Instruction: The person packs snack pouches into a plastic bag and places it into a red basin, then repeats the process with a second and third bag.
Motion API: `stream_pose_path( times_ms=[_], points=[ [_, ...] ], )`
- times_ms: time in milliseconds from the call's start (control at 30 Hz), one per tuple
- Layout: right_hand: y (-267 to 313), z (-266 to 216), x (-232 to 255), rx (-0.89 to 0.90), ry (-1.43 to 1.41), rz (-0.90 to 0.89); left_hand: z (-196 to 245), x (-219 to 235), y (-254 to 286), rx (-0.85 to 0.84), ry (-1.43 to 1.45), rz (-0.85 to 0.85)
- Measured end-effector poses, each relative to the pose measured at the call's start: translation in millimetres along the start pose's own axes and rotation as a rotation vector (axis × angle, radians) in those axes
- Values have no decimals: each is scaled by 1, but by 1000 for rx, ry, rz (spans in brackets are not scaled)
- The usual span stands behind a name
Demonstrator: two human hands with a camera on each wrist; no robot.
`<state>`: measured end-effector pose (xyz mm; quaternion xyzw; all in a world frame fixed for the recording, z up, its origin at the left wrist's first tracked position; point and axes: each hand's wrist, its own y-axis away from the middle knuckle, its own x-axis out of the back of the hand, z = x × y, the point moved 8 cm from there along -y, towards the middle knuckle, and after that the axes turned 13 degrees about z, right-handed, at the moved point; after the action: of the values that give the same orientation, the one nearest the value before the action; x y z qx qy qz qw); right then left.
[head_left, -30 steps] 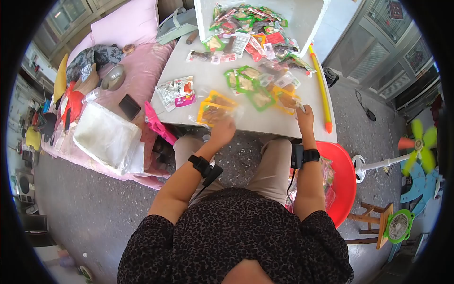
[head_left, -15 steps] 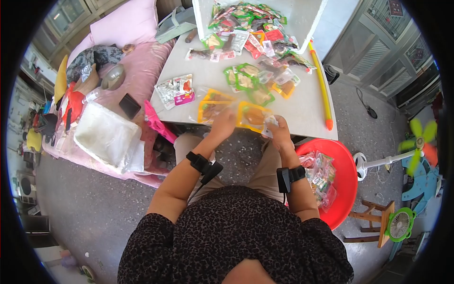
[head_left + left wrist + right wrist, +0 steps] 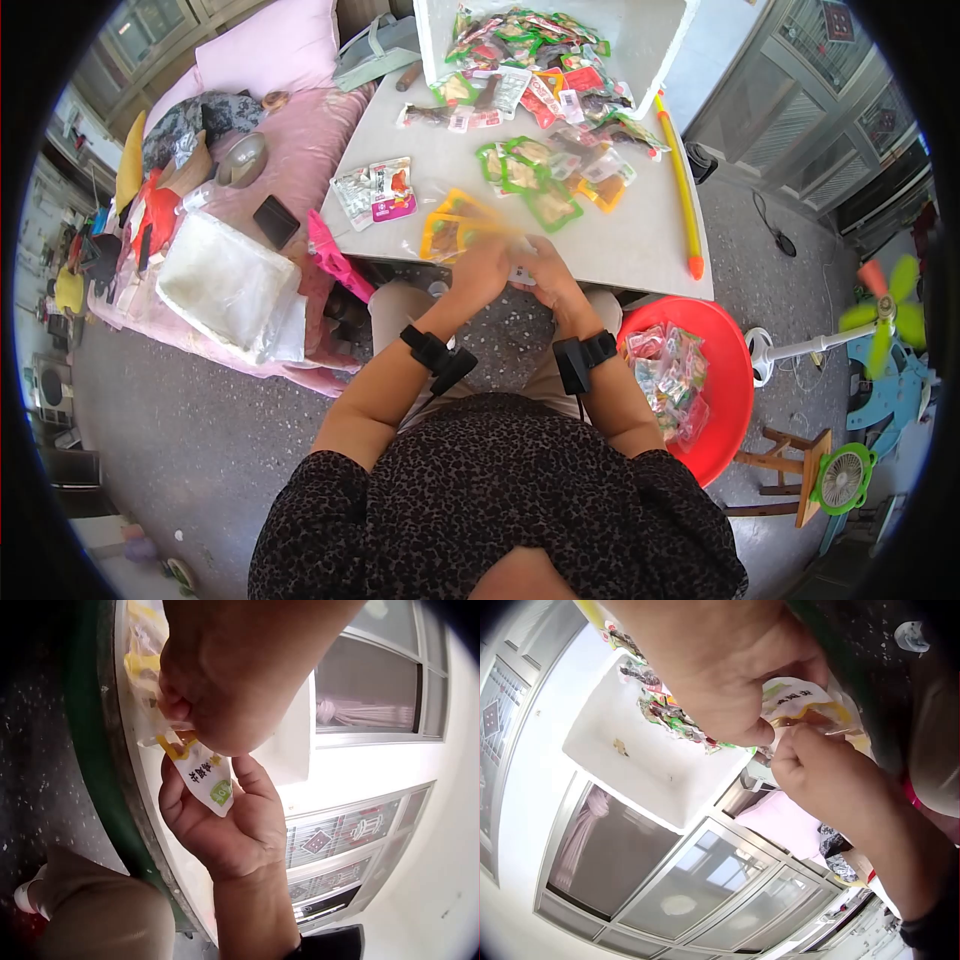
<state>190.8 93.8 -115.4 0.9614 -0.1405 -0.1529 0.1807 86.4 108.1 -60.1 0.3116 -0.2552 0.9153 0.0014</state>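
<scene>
Both hands meet over the table's front edge. My left hand pinches clear food packets with yellow borders, which fan out to its left over the table. My right hand is close beside it, its thumb and fingers holding the white printed end of a yellow-bordered packet. In the left wrist view the right palm faces up under that end. The right wrist view shows the left fist against the same packet, whose middle is hidden by the fingers.
Green-bordered packets and another yellow-bordered packet lie ahead. Silver and pink pouches sit left. A white foam box spills packets at the back. A yellow tube lines the right edge; a red basin with packets stands below.
My right hand has brought a yellow-bordered packet from the table's right side leftward to the left hand. The left hand has stayed nearly in place with its packets.
</scene>
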Motion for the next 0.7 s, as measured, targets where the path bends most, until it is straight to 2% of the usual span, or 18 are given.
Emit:
stream_pose_path(
  times_ms=[133, 233, 333, 500, 600, 633, 700],
  points=[
    [-9, 5, 20, -47, -232, 136, -3, 6, 0, -21, -35, 12],
    [-9, 12, 24, -55, -282, 149, -3, 6, 2, -14, -13, 5],
    [-16, 22, 6, -25, -482, -22, -1, 2, 4, -55, -5, 15],
    [-14, 12, -15, 2, -632, 23, -3, 1, 1, -18, -126, -26],
    [-24, 11, -19, 6, -706, -1, 5, 11, -1, -104, -114, 44],
    [-30, 17, -17, 6, -731, -6, 3, 9, 0, -101, -132, 20],
    [-32, 29, -20, 39, -638, -28, 0, 5, 3, -96, -165, -28]
  ],
)
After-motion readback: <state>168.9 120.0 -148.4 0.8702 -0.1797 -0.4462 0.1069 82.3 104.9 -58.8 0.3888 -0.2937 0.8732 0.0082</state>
